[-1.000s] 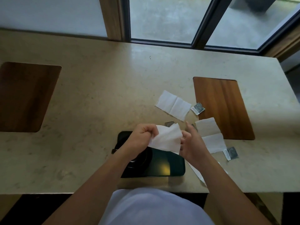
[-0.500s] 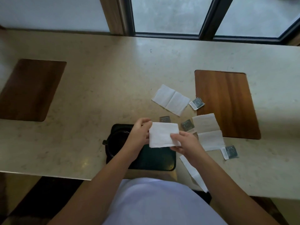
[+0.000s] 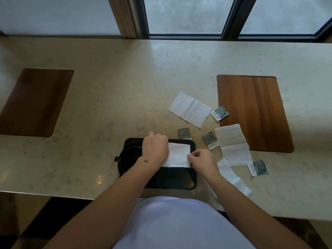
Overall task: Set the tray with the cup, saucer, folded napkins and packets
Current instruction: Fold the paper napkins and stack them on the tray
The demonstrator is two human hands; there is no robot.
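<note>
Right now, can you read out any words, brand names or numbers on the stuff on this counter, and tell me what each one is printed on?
No text here is legible.
Four small grey foil packets with white end strips: dark print runs along each white strip, too small and blurred to read.
White folded paper napkin on the black rectangular tray: blank.
Unfolded white napkins: blank.
Two brown wooden placemats: unmarked.

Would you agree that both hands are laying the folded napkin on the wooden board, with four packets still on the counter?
Not quite: the head view shows the left hand and right hand laying the folded napkin on the black tray, not the wooden board. Four packets do remain on the counter.
</note>
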